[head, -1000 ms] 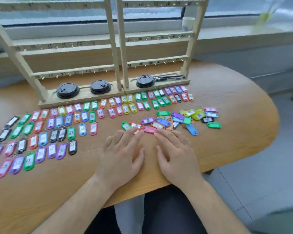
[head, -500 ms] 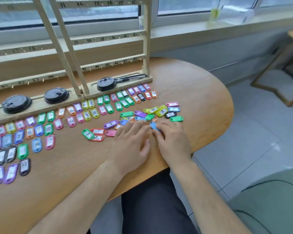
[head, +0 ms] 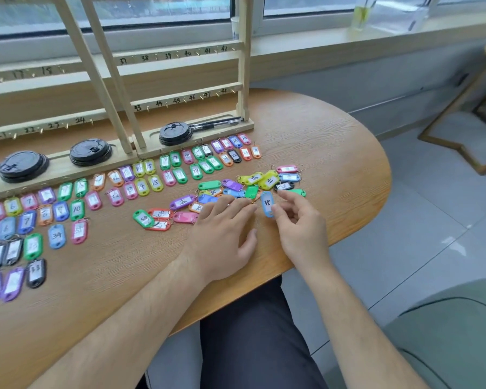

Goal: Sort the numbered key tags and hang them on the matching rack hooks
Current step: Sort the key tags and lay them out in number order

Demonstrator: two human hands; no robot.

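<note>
on the rack base point(head: 59, 167), black lids point(head: 90, 152)

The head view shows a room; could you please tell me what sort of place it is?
Probably an office or common room, by a window: a rounded wooden table stands beside a long window sill, the floor is tiled, and a numbered rack sits on the table.

Bare desk point(head: 334, 153) on the right and near the edge below the tag rows point(head: 77, 209). Far side blocked by rack point(head: 243, 66); loose tag pile point(head: 268, 181) crowds the middle.
</note>
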